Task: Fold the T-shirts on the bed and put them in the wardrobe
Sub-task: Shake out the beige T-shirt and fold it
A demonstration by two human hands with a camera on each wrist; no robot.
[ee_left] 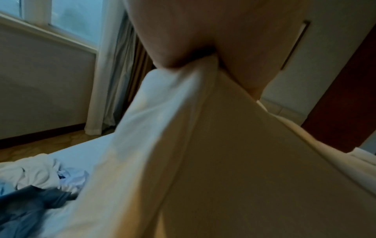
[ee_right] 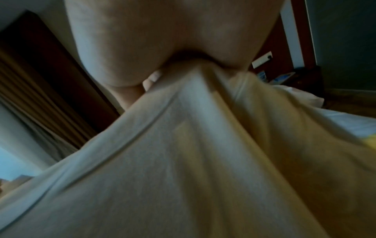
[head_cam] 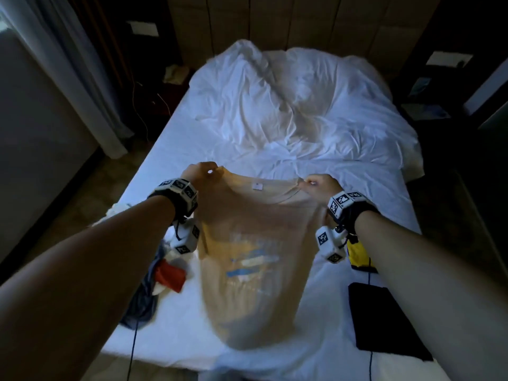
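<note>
The beige T-shirt (head_cam: 255, 270) hangs above the bed (head_cam: 275, 119), held up at its shoulders. The left hand (head_cam: 199, 173) pinches the left shoulder; the right hand (head_cam: 320, 185) pinches the right. A clothes pile (head_cam: 154, 284) lies left of it on the bed.

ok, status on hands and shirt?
Left hand and right hand pinch the beige shirt at its shoulders, held over the bed. Unfolded. Clothes pile left.

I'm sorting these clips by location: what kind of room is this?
Most likely a hotel-style bedroom: a bed with rumpled white bedding, a panelled headboard behind it, and a curtain beside a window.
</note>
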